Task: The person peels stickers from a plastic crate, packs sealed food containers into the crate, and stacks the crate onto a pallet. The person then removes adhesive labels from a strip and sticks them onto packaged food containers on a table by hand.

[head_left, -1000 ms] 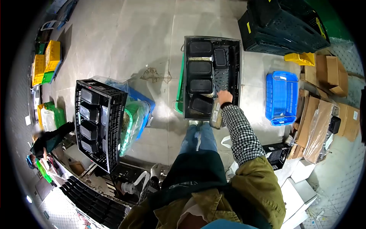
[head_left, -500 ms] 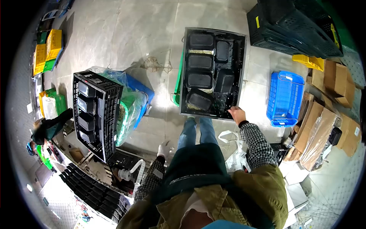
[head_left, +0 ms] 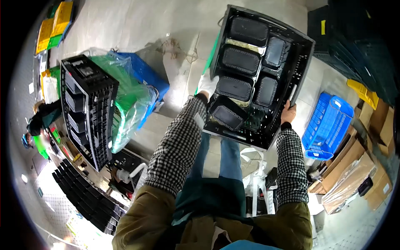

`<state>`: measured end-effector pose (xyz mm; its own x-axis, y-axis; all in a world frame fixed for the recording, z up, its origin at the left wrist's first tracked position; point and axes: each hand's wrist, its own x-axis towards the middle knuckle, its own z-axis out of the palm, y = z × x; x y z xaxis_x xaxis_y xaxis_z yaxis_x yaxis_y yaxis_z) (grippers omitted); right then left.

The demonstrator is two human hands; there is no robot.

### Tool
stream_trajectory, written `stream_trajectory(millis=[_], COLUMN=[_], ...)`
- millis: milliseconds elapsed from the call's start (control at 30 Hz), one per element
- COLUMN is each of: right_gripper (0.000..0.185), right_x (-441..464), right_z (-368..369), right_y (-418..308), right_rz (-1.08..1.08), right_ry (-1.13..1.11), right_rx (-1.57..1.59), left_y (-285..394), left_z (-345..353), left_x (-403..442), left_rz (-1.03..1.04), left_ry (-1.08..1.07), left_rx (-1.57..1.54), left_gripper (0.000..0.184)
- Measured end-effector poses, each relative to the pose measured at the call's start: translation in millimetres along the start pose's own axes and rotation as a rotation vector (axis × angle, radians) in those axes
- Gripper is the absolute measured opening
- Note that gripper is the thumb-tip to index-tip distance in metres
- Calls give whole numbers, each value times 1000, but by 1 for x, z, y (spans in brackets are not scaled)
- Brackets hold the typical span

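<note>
A black crate is tilted in front of me, between my two hands. Several black-based containers lie in it, four in a left column and two on the right. My left hand, in a white glove, grips the crate's left side. My bare right hand is wrapped round the crate's right side near its front corner. A strip of green shows along the crate's left edge.
Left stands another black crate of containers, beside a green, plastic-covered bin. A blue basket, cardboard and dark crates are right. A co-worker is far left. White bags lie near my legs.
My left hand has come up from low on the left and taken hold of the crate. The crate has turned, shifted right and come closer. My right hand has moved up its right side.
</note>
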<state>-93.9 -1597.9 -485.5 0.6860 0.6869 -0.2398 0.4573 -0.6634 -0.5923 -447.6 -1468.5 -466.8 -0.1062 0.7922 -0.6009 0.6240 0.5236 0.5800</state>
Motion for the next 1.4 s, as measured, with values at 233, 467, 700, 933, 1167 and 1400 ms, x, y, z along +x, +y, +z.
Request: stream_trajectory(millis=[233, 467, 700, 933, 1167, 1400], right_gripper=[69, 50, 38, 35, 32, 30], right_x=[-9, 21, -84, -293, -520, -546], right_z=[-83, -218, -243, -80, 152, 204], right_y=[-47, -224, -566, -806, -931, -938], right_rz=[-32, -574, -1334, -1953, -2292, -2186], right_ry=[-70, -214, -297, -311, -523, -719], right_rx=[-242, -441, -487, -550, -457, -450], left_y=[7, 4, 34, -13, -105, -109], left_z=[-33, -90, -208, -325, -448, -448], left_x=[-45, -219, -368, -421, -391, -352], left_rz=[25, -59, -47, 209, 125, 62], left_ry=[-29, -228, -367, -314, 28, 233], left_rx=[42, -623, -1135, -1584, -1932, -1841], left_gripper=[29, 22, 32, 34, 39, 40])
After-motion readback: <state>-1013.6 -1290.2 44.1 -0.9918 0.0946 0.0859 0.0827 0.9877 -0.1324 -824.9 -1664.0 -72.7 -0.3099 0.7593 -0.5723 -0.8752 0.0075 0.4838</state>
